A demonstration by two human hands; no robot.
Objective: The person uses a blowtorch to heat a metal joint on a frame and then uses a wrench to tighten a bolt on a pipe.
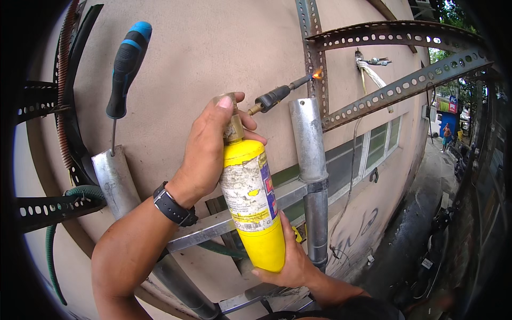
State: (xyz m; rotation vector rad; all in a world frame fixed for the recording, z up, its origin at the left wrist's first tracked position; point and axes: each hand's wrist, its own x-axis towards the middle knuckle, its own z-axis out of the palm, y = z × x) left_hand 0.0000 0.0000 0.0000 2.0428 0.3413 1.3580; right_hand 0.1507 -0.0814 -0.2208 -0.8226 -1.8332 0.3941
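My left hand (221, 128), with a black watch on the wrist, is closed around the brass valve (233, 129) atop a yellow gas cylinder (264, 249). My right hand (293, 258) grips the cylinder's lower end. The torch's dark nozzle (285, 90) points up and right, a small orange and blue flame (317, 76) at its tip, in front of a perforated upright angle bar (308, 32), above a galvanized pipe (306, 133). A blue-and-black screwdriver (128, 69) stands with its shaft in or at a hole near the top of the left pipe (111, 176).
Rusty perforated brackets (384, 33) project from the pink wall (181, 64), near wrapped cables (370, 74) and a window (381, 144). A green hose (52, 250) hangs left. Down right, a narrow alley (397, 229) holds parked motorbikes (442, 224) and a distant person (447, 136).
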